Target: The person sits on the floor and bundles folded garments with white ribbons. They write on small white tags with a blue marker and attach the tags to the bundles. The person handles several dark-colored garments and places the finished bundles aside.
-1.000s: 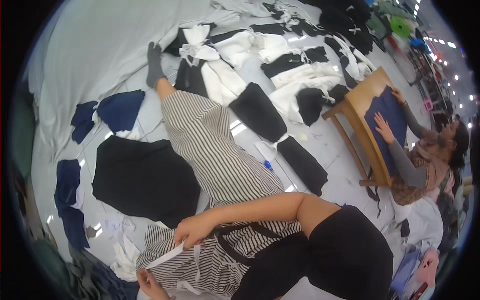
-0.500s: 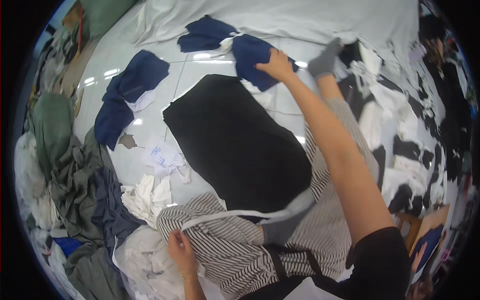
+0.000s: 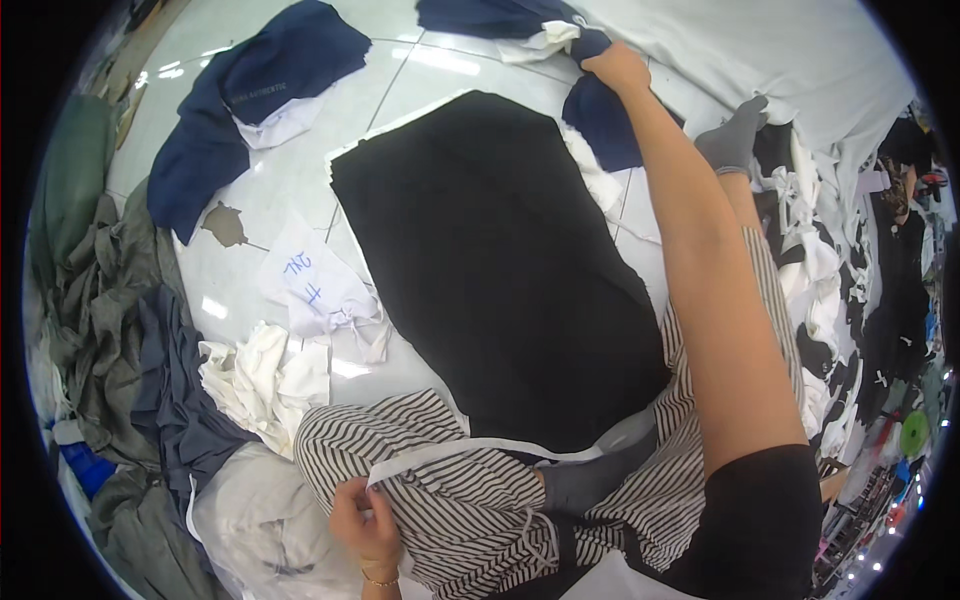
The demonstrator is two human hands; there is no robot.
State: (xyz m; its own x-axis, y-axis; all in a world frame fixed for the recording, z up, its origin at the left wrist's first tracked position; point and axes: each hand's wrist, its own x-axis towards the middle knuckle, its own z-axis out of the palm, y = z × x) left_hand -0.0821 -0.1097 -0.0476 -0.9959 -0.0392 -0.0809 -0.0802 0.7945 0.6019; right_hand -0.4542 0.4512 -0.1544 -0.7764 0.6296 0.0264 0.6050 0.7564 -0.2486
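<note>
Stretched out to the far right, my right hand grips a gathered part of a navy fabric piece. White cloth lies against its upper left, beside another navy fabric bundle. Low in front of me, my left hand pinches the end of a long white fabric strip, which runs rightward over my striped trouser leg. A large black fabric stack with white edges lies flat between my legs. The strip passes along its near end.
Another navy bundle lies at left on the tiled floor. Nearer are a marked white cloth piece, crumpled white scraps and a filled clear bag. Grey-green fabric heaps line the left; black and white scraps spread right.
My right hand lay spread on the navy piece; now its fingers are closed on it, and the cloth is bunched up. The left hand keeps the strip. The whole view has shifted.
</note>
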